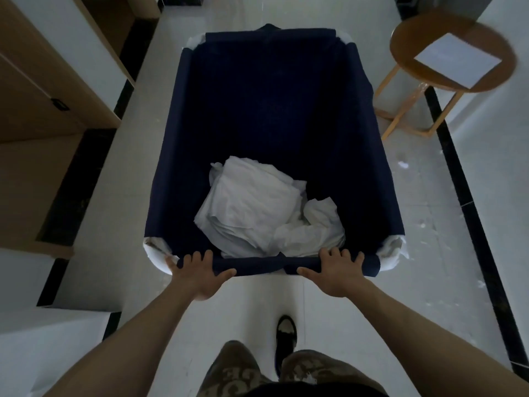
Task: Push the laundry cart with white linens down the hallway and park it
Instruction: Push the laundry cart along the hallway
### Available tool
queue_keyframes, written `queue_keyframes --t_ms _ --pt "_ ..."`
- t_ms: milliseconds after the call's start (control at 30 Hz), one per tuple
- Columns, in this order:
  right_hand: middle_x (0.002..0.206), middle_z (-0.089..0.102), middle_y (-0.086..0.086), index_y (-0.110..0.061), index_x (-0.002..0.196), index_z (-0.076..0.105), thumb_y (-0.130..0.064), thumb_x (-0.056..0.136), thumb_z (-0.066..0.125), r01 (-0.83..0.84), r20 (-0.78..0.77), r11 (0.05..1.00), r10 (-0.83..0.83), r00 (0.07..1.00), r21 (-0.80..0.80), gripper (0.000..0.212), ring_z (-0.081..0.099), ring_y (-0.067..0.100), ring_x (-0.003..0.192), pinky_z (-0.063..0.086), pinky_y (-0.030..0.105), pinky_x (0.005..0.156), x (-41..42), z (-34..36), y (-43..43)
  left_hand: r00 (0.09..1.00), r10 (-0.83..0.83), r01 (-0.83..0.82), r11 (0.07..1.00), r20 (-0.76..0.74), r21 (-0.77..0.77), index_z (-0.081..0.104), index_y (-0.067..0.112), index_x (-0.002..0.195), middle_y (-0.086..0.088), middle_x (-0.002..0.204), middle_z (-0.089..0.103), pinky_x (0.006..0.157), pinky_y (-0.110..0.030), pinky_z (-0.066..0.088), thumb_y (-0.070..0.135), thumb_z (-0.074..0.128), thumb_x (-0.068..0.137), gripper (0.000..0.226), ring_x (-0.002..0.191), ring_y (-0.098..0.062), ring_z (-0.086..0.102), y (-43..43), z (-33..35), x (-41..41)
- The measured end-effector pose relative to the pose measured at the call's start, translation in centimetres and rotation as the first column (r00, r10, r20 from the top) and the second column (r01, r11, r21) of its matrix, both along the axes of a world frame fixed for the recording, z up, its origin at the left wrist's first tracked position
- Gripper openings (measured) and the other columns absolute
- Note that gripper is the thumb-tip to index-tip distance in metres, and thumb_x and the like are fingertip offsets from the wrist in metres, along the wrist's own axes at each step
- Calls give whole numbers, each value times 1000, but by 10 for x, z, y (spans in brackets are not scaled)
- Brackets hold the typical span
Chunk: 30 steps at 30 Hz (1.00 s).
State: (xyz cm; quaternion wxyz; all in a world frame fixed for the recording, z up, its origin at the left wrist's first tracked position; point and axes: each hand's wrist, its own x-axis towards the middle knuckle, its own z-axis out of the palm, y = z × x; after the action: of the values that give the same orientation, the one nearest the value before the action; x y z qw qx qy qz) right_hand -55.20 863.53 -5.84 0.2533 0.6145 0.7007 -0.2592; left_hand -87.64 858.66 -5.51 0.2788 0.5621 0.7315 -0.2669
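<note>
The left hand (197, 275) wraps its fingers (198, 257) over the laundry cart's (272, 96) near rail. White linens (257, 207) lie just beyond the fingers. The right hand (339, 272) grips likewise. The cart stands mid-hallway, so pushing seems underway and parking remains.

Both bare forearms reach forward, wrists straight, to the near rail of the laundry cart (257, 266); the left hand (197, 275) grips it palm down, fingers curled over the top, thumb stretched inward along the near side; the right hand (340, 272) mirrors that grip, well apart from the left; one shod foot (286, 332) is forward between the arms.
</note>
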Motion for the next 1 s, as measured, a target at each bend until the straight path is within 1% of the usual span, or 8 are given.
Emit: queue_keyframes --t_ms 200,367,500,600,700,867,1000 --pt "154 38 11 -19 146 36 -88 84 21 17 -8 1000 -17 1000 10 94 30 36 142 6 68 117 -22 -1 91 1000 -11 10 1000 14 17 17 21 156 -9 160 28 117 -70 6 86 19 86 96 147 -34 23 94 2 -22" --pt "153 39 10 -21 145 37 -89 83 22 48 -1 999 -48 999 13 93 30 36 142 5 68 117 -46 -3 166 999 -36 35 998 18 43 22 21 154 -9 156 32 117 -70 7 86 18 86 95 144 -35 27 172 0 -47" --pt "155 37 8 -22 146 36 -88 84 23 69 16 998 -69 997 -1 91 29 35 143 6 66 118 -69 0 226 998 -45 43 997 36 60 20 20 155 -10 156 32 116 -71 5 87 14 84 98 144 -35 26 233 -3 -69" --pt "157 35 8 -22 148 34 -87 84 24 90 34 996 -89 995 -20 92 28 34 144 7 64 119 -84 5 270 997 -55 53 998 53 39 17 19 157 -10 157 29 116 -71 1 86 13 86 98 145 -35 24 280 -1 -83" --pt "157 35 8 -22 149 34 -88 83 25 105 47 994 -104 993 -24 94 28 34 144 7 64 119 -96 7 312 995 -76 72 996 65 58 19 20 156 -10 154 31 115 -71 1 86 13 86 97 143 -35 26 324 -1 -95" --pt "158 33 9 -22 152 32 -90 82 25 133 46 990 -131 990 -46 97 26 35 146 7 63 119 -114 5 370 993 -95 93 995 62 41 20 20 155 -11 153 32 115 -72 1 86 11 85 97 142 -35 26 387 -2 -115" --pt "154 38 8 -23 147 37 -90 81 26 135 41 990 -134 990 -40 95 29 35 143 9 64 119 -126 4 418 992 -110 107 993 57 54 20 19 155 -12 153 32 114 -73 0 86 11 86 96 142 -36 27 438 -2 -126"
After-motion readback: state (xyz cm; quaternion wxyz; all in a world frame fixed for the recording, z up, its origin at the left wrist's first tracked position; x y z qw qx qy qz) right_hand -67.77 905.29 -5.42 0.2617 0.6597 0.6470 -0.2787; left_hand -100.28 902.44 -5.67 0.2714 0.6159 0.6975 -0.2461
